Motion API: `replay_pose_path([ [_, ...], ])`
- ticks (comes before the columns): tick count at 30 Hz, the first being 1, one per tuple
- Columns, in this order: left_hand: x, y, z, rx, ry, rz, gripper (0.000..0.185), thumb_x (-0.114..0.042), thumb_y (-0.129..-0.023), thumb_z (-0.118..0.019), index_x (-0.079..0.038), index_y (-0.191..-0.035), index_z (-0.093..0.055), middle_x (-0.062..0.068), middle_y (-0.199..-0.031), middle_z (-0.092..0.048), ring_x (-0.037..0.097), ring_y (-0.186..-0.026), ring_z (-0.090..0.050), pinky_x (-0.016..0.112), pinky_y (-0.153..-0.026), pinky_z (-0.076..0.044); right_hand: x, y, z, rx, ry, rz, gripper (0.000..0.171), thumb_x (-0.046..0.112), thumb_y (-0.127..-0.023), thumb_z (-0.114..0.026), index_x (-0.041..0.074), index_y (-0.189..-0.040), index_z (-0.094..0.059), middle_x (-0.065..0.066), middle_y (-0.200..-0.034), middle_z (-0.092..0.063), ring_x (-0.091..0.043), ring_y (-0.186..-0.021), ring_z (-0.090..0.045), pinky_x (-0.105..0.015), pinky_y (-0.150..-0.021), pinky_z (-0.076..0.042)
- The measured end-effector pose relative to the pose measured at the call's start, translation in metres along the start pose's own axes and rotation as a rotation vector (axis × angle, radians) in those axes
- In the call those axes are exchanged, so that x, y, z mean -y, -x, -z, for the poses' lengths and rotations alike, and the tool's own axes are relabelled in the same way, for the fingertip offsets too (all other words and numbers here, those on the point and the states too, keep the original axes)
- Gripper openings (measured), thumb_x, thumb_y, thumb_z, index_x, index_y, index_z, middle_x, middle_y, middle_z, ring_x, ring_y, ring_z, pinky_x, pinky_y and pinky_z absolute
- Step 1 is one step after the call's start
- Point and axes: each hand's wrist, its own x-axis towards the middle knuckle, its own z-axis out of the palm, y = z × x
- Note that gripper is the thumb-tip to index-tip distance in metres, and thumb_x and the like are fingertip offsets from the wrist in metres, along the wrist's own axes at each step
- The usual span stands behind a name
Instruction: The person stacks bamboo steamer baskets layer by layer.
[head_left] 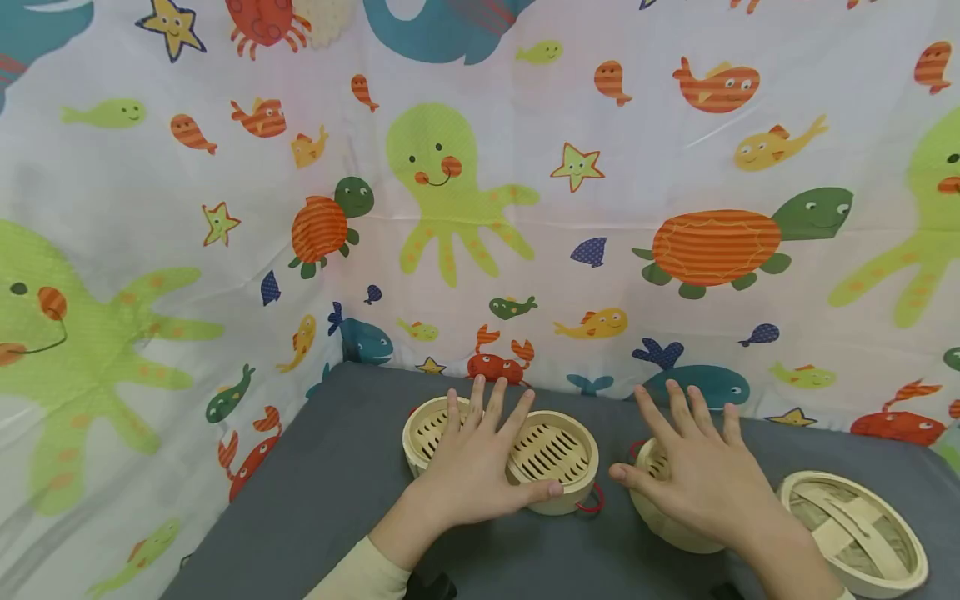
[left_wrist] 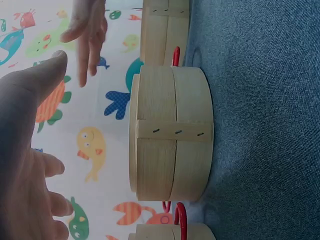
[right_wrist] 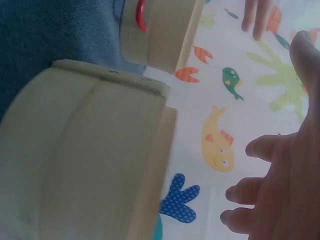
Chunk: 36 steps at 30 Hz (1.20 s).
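Two bare hands hover with fingers spread and straight over bamboo steamer baskets on a grey cloth-covered table (head_left: 315, 483) set against a sea-creature patterned curtain (head_left: 675, 150). The left hand (head_left: 472, 467) lies palm down over two round baskets standing side by side near the back edge of the table: the left basket (head_left: 423, 433) is partly hidden under the fingers, and the middle basket (head_left: 555, 458), with its slatted floor showing, sits just to its right, the thumb lying along its front rim. The hand is open and grips nothing; whether the palm actually touches the rims cannot be told from the head view, and the left wrist view shows the palm (left_wrist: 25, 165) held apart from the basket wall (left_wrist: 170, 135). The right hand (head_left: 705, 475) is likewise open, fingers fanned, over a third basket (head_left: 660, 517) nearer the front right of the table, which it mostly covers; the right wrist view shows a gap between this hand's fingers (right_wrist: 260, 150) and the basket's side (right_wrist: 90, 160). All three baskets stand upright with open mouths facing up, their round axes vertical, so no long axis points anywhere. Small red loop handles (head_left: 591, 500) show at the base of the middle basket. A woven lid (head_left: 855, 529) lies flat by the right edge, inner side up with its crossbars showing, just beside the third basket.
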Motion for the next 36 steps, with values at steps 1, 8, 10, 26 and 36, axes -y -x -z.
replay_pose_path([
  [1, 0.001, -0.001, 0.0, -0.004, 0.008, 0.001, 0.114, -0.097, -0.09, -0.042, -0.03, -0.177, -0.01, 0.014, -0.181, -0.005, 0.04, -0.165, 0.013, 0.076, -0.125, 0.002, 0.001, 0.0, -0.001, 0.001, -0.004, -0.002, 0.111, 0.085, -0.096, -0.055, 0.021, -0.177, -0.015, -0.033, -0.176, -0.016, -0.061, -0.158, -0.018, -0.085, -0.117, -0.008],
  [8, 0.012, -0.001, 0.0, 0.002, 0.057, 0.024, 0.113, -0.096, -0.091, -0.044, -0.032, -0.177, -0.005, 0.014, -0.181, -0.004, 0.039, -0.164, 0.015, 0.074, -0.126, 0.003, 0.012, -0.002, -0.011, 0.009, -0.024, 0.024, 0.112, 0.087, -0.096, -0.053, 0.021, -0.177, -0.014, -0.032, -0.175, -0.02, -0.058, -0.158, -0.025, -0.08, -0.119, -0.021],
  [10, 0.018, 0.001, -0.001, -0.007, 0.056, 0.036, 0.113, -0.096, -0.092, -0.043, -0.031, -0.177, -0.007, 0.015, -0.181, -0.005, 0.039, -0.164, 0.014, 0.073, -0.126, 0.002, 0.015, -0.004, -0.016, -0.002, -0.019, 0.044, 0.113, 0.088, -0.095, -0.053, 0.022, -0.178, -0.011, -0.032, -0.175, -0.021, -0.057, -0.157, -0.029, -0.079, -0.118, -0.026],
  [26, 0.078, 0.04, -0.01, -0.043, 0.084, 0.215, 0.113, -0.09, -0.089, -0.061, -0.021, -0.174, -0.031, 0.019, -0.18, -0.013, 0.043, -0.165, 0.005, 0.069, -0.129, -0.002, 0.042, -0.007, -0.045, -0.042, -0.13, 0.114, 0.122, 0.088, -0.094, -0.057, 0.014, -0.177, -0.006, -0.031, -0.166, -0.042, -0.049, -0.151, -0.046, -0.073, -0.118, -0.034],
  [36, 0.098, 0.056, -0.014, -0.045, 0.127, 0.254, 0.122, -0.088, -0.088, -0.066, -0.009, -0.173, -0.03, 0.026, -0.176, -0.023, 0.051, -0.164, -0.008, 0.07, -0.128, -0.015, 0.072, -0.007, -0.058, 0.026, -0.293, 0.013, 0.132, 0.088, -0.09, -0.061, 0.009, -0.176, 0.0, -0.031, -0.169, -0.035, -0.053, -0.15, -0.045, -0.072, -0.111, -0.044],
])
